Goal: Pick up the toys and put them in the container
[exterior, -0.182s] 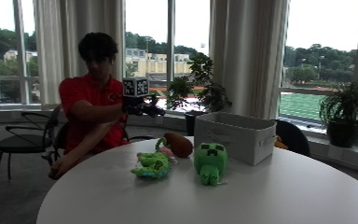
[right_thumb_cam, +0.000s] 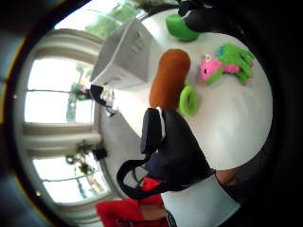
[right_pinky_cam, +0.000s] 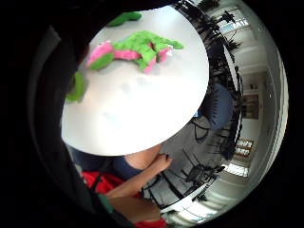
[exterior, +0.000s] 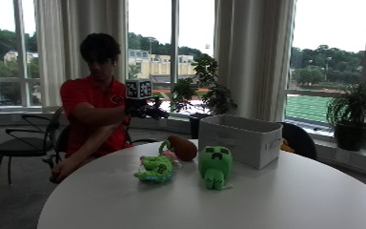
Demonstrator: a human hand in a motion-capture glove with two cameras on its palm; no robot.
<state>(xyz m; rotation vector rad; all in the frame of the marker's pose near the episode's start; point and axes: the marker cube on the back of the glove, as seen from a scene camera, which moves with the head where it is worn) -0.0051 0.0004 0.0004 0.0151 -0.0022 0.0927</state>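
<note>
Currently: reach step, nothing picked yet. Round white surface point(exterior: 310, 191) carries, near to far: green blocky plush toy point(exterior: 215, 165); green-and-pink plush dinosaur point(exterior: 158, 168) beside it; brown oval plush with green loop point(exterior: 182, 147) behind; white fabric box container point(exterior: 240, 138), open-topped, by far rim. Black-gloved right hand point(exterior: 146, 109) raised above near rim, apart from all toys; fingers hold nothing, curl not discernible. Next move, judged: lower hand onto nearest toy, grasp, carry over container.

Round white table point(exterior: 310, 200). On it: white fabric container point(exterior: 238, 140) toward the window side; brown plush with green ring point(exterior: 181, 147) beside it; green-and-pink plush lizard point(exterior: 157, 169) near the person; green blocky plush point(exterior: 215, 165) alongside.
</note>
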